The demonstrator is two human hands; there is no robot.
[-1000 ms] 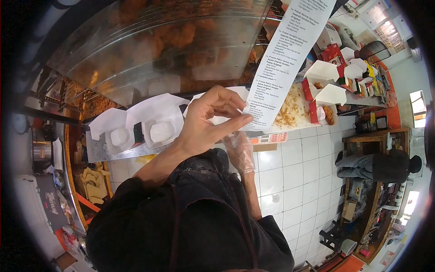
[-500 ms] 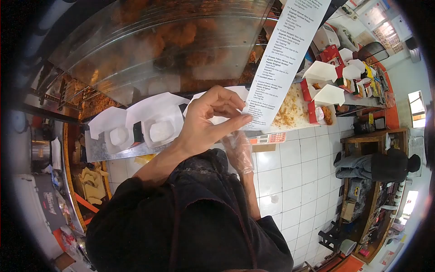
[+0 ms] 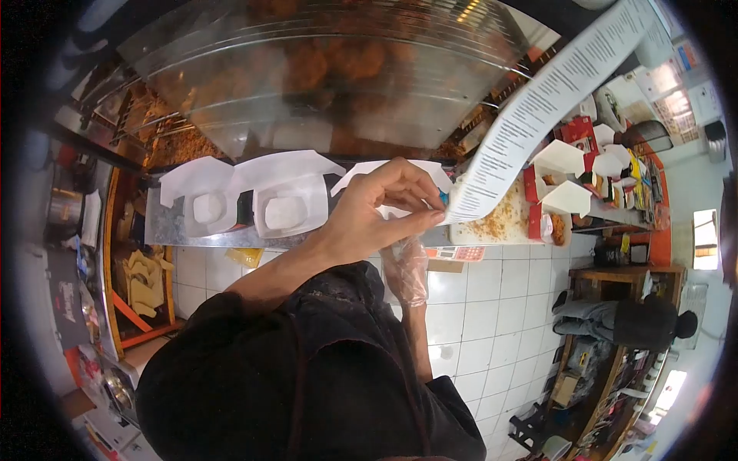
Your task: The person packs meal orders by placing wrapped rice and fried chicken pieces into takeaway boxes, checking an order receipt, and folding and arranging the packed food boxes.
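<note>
My bare left hand [image 3: 377,207] pinches the lower end of a long printed receipt [image 3: 530,127] between thumb and fingers. The receipt rises in a curve toward the upper right. A small blue thing shows by the fingertips, too small to name. Below and behind the left hand is my right hand [image 3: 405,269] in a clear plastic glove; its fingers are mostly hidden. Left of my hands, two open white paper boxes [image 3: 204,211] [image 3: 288,207] stand on a metal counter, each with a white lump inside. Another open box is partly covered by my left hand.
A glass cabinet [image 3: 307,92] of fried pieces stands behind the counter. To the right are a crumb-covered board [image 3: 492,228] and red-and-white boxes [image 3: 555,223] with food. A person [image 3: 630,319] stands at wooden shelves on the far right, across the tiled floor [image 3: 484,307].
The receipt's upper part has swung to the right and bends more. The view has shifted, so the boxes and cabinet sit a little to the right. My left hand keeps its pinch.
</note>
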